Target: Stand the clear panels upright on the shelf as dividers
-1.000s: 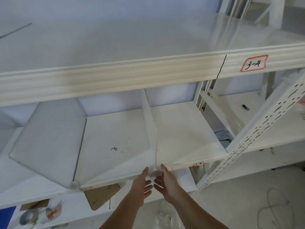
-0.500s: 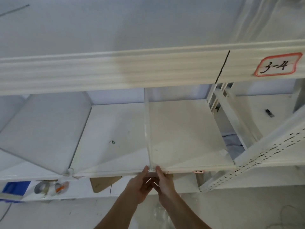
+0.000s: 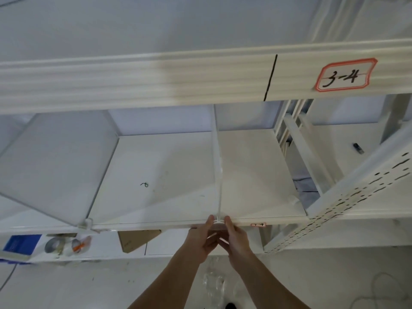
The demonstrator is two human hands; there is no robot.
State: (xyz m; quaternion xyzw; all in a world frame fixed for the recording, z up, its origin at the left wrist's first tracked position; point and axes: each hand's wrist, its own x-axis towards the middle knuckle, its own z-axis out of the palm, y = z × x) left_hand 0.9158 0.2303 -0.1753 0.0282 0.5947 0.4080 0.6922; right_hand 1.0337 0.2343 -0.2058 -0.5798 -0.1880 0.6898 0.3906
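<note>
While both hands meet at the shelf [image 3: 156, 166] front edge, the left hand [image 3: 201, 236] and right hand [image 3: 236, 236] pinch the small clear clip [image 3: 219, 220] at the foot of the middle panel [image 3: 217, 166], thumbs on either side. That panel stands upright, edge-on. A second panel [image 3: 55, 166] stands at the left, its own clip [image 3: 85, 223] at the edge.

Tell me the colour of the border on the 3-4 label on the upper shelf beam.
Red-orange border on the label, white inside; head view shows it.
</note>
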